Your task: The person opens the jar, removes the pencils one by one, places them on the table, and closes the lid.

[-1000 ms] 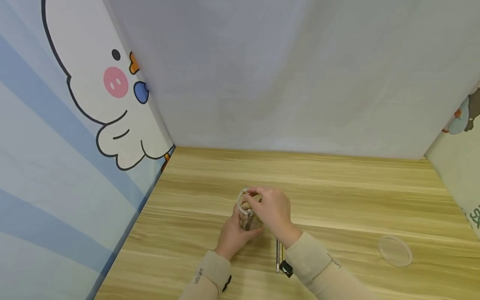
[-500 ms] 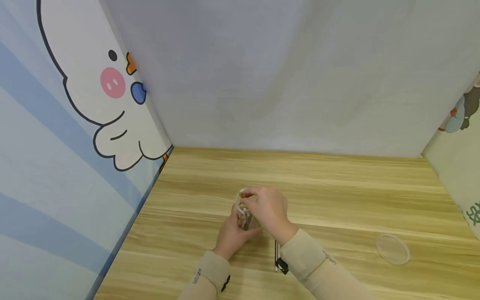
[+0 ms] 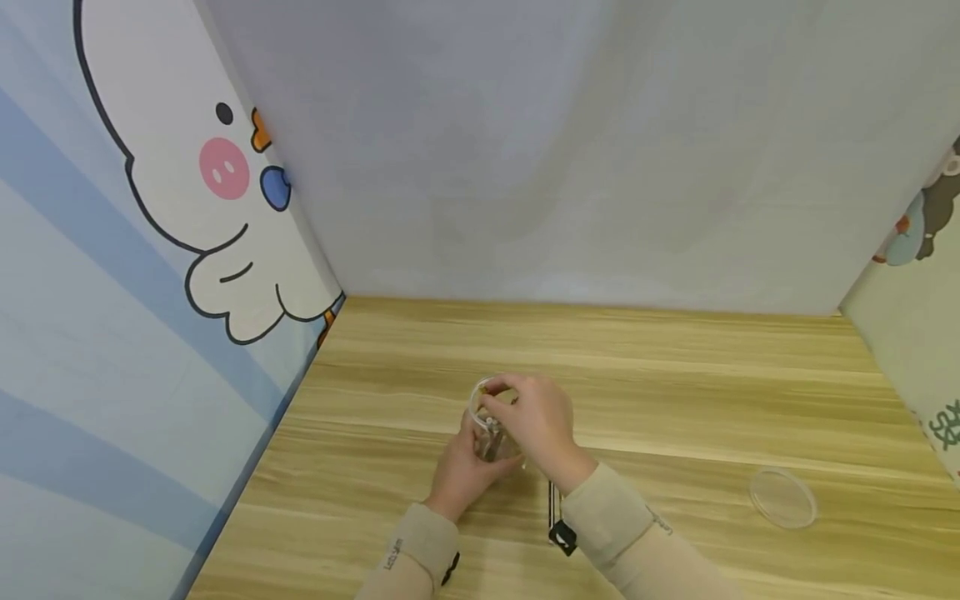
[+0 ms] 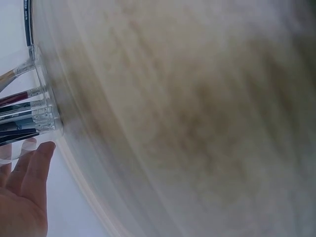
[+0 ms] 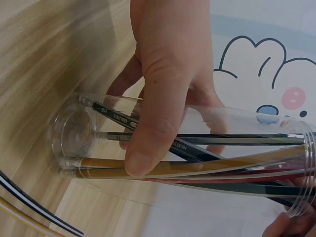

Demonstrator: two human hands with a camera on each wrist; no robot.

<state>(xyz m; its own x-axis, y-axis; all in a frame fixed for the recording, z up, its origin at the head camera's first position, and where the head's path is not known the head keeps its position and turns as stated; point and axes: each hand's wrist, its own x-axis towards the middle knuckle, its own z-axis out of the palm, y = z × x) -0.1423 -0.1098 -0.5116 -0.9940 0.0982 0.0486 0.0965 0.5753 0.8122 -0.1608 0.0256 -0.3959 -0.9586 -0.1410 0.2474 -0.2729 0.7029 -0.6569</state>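
Note:
A tall clear plastic jar point(image 5: 74, 131) stands on the table, with several pencils inside, yellow, dark green and red. My left hand point(image 3: 459, 475) grips the jar around its side; the thumb lies across the wall in the right wrist view. At the mouth, my right hand point(image 3: 538, 421) pinches a yellowish pencil end point(image 3: 483, 390) between thumb and index finger, just inside the rim. Partly under the right wrist, a black pencil point(image 5: 37, 207) and a yellow pencil point(image 5: 24, 216) lie on the tabletop.
A clear round lid point(image 3: 783, 497) lies flat to the right on the wood-grain table point(image 3: 637, 358). A grey wall point(image 3: 600, 167) closes off the back, and a cartoon-printed panel point(image 3: 172, 400) stands along the left edge.
The right hand has shifted slightly left and closer over the jar mouth, its forearm moving with it. The left hand still holds the jar in nearly the same place.

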